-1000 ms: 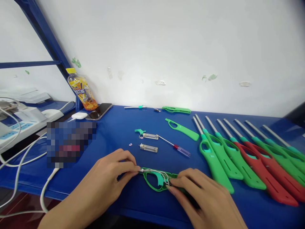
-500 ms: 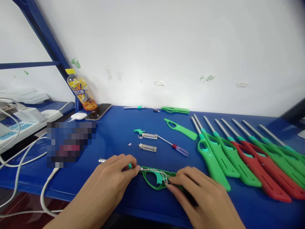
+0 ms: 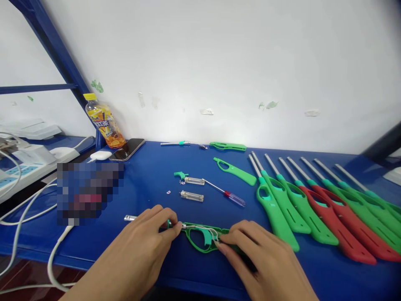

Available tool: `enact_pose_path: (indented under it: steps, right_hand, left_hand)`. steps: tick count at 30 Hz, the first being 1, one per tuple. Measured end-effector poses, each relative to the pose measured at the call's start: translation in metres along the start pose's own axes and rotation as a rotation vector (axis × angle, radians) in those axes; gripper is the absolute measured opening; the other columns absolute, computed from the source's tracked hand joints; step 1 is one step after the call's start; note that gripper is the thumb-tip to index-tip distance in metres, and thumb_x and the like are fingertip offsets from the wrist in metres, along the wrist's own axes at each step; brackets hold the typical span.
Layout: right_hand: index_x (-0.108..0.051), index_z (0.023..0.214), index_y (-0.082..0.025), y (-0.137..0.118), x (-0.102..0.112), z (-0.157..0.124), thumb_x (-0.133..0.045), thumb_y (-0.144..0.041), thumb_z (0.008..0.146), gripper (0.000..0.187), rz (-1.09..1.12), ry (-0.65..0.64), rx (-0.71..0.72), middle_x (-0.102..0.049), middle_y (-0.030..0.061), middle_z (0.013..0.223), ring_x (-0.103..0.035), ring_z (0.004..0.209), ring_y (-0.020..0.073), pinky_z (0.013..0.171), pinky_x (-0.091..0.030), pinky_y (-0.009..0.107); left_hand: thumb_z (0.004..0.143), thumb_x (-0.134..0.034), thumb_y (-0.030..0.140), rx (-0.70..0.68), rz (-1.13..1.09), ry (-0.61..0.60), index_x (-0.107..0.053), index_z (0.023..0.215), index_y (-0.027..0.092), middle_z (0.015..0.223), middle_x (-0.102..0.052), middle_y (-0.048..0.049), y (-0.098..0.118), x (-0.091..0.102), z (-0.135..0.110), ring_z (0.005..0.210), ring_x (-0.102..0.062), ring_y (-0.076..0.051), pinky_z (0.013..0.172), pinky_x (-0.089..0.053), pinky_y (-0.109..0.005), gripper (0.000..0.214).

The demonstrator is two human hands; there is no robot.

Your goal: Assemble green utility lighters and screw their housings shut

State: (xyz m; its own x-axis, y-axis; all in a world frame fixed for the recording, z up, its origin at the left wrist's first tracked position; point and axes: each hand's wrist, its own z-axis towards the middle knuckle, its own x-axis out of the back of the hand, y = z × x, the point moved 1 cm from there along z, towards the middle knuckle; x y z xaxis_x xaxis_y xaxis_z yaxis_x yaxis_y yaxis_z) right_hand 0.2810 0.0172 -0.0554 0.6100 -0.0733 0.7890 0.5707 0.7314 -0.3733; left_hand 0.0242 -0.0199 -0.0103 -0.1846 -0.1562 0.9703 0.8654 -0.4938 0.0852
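An open green lighter shell (image 3: 200,238) with a teal trigger and white wires lies at the near edge of the blue table (image 3: 150,184). My left hand (image 3: 147,238) pinches the metal tube (image 3: 130,218) at the shell's front end, fingers closed. At the shell's rear, my right hand (image 3: 257,255) presses down on it with fingertips together over the wires. Beyond them lie two clear fuel cartridges (image 3: 191,195), a small teal trigger (image 3: 181,174) and a red-handled screwdriver (image 3: 230,196).
A row of several finished green and red long lighters (image 3: 313,200) fills the right side. Loose green shell halves (image 3: 234,169) and a metal tube (image 3: 181,143) lie near the wall. A juice bottle (image 3: 102,119), phone (image 3: 127,149), white cables and power strips sit left.
My left hand has shifted slightly left along the tube, so the tube's metal tip now shows beyond my fingers. The right hand stays on the shell.
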Motion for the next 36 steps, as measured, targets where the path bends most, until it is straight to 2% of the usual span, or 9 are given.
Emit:
enact_pose_path:
  steps: [5, 12, 16, 19, 23, 26, 29, 33, 36]
  right_hand:
    - [-0.069, 0.099, -0.027, -0.001, 0.002, 0.000, -0.052, -0.027, 0.111, 0.020, 0.013, 0.054, 0.006, -0.072, -0.0003, 0.089, -0.071, 0.073, 0.0184, 0.071, -0.055, 0.031]
    - [-0.067, 0.101, -0.024, -0.002, 0.008, 0.004, -0.060, -0.019, 0.106, 0.010, 0.020, 0.259, 0.003, -0.074, 0.0032, 0.099, -0.071, 0.082, 0.0185, 0.076, -0.054, 0.032]
    - [-0.070, 0.107, -0.025, -0.008, 0.007, 0.023, -0.057, -0.021, 0.108, 0.014, 0.039, 0.265, -0.031, -0.076, 0.0044, 0.105, -0.072, 0.091, 0.0230, 0.092, -0.054, 0.043]
    - [-0.071, 0.125, -0.024, -0.018, 0.000, 0.044, -0.048, -0.031, 0.113, 0.027, 0.039, 0.093, -0.077, -0.076, 0.0068, 0.128, -0.070, 0.117, 0.0287, 0.107, -0.051, 0.052]
    - [-0.059, 0.150, -0.020, -0.031, -0.011, 0.068, -0.040, -0.037, 0.116, 0.043, -0.017, -0.209, -0.042, -0.061, 0.0101, 0.156, -0.052, 0.147, 0.0324, 0.117, -0.046, 0.058]
    - [-0.062, 0.145, -0.015, -0.035, -0.013, 0.078, -0.041, -0.021, 0.113, 0.039, -0.086, -0.301, -0.012, -0.064, 0.0125, 0.152, -0.054, 0.145, 0.0320, 0.116, -0.046, 0.056]
    - [-0.072, 0.126, -0.018, -0.033, -0.011, 0.083, -0.047, -0.008, 0.107, 0.033, -0.123, -0.296, -0.039, -0.077, 0.0096, 0.130, -0.068, 0.127, 0.0295, 0.107, -0.052, 0.052]
    - [-0.076, 0.104, -0.018, -0.021, -0.013, 0.088, -0.058, -0.004, 0.101, 0.022, -0.191, -0.261, -0.113, -0.080, 0.0074, 0.098, -0.076, 0.098, 0.0279, 0.094, -0.054, 0.048]
    - [-0.076, 0.107, -0.018, -0.015, -0.019, 0.088, -0.066, -0.006, 0.097, 0.019, -0.218, -0.232, -0.113, -0.080, 0.0079, 0.099, -0.076, 0.099, 0.0281, 0.091, -0.052, 0.044]
  left_hand:
    - [0.108, -0.044, 0.020, 0.093, -0.088, 0.067, -0.080, 0.103, 0.028, 0.113, -0.072, -0.0058, -0.013, 0.002, 0.006, 0.098, -0.067, -0.028, 0.091, -0.053, -0.046, 0.038]
    - [0.104, -0.047, 0.038, 0.349, -0.066, 0.051, -0.076, 0.128, 0.022, 0.117, -0.075, -0.0105, -0.069, -0.004, 0.030, 0.108, -0.070, -0.034, 0.094, -0.050, -0.046, 0.041]
    - [0.100, -0.051, 0.037, 0.360, -0.077, 0.027, -0.078, 0.116, 0.022, 0.111, -0.077, -0.0090, -0.081, -0.011, 0.042, 0.099, -0.073, -0.031, 0.092, -0.052, -0.041, 0.035]
    - [0.099, -0.050, 0.033, 0.372, -0.090, 0.012, -0.077, 0.100, 0.024, 0.104, -0.078, -0.0074, -0.082, -0.015, 0.046, 0.092, -0.073, -0.028, 0.090, -0.052, -0.039, 0.029]
    - [0.097, -0.050, 0.029, 0.386, -0.105, -0.002, -0.073, 0.090, 0.023, 0.095, -0.078, -0.0066, -0.079, -0.013, 0.046, 0.086, -0.072, -0.026, 0.084, -0.051, -0.036, 0.025]
    - [0.097, -0.050, 0.026, 0.382, -0.119, -0.004, -0.072, 0.089, 0.023, 0.090, -0.076, -0.0051, -0.074, -0.009, 0.042, 0.082, -0.070, -0.024, 0.078, -0.050, -0.034, 0.024]
    - [0.099, -0.051, 0.028, 0.369, -0.141, 0.015, -0.069, 0.088, 0.023, 0.087, -0.072, -0.0034, -0.069, -0.005, 0.038, 0.077, -0.068, -0.023, 0.072, -0.048, -0.033, 0.022]
    - [0.099, -0.054, 0.031, 0.379, -0.196, 0.067, -0.068, 0.088, 0.023, 0.082, -0.071, -0.0010, -0.064, -0.002, 0.034, 0.070, -0.066, -0.021, 0.066, -0.046, -0.031, 0.020]
    - [0.101, -0.054, 0.036, 0.390, -0.252, 0.107, -0.070, 0.093, 0.024, 0.082, -0.073, 0.0006, -0.057, 0.000, 0.035, 0.069, -0.067, -0.020, 0.063, -0.047, -0.028, 0.021]
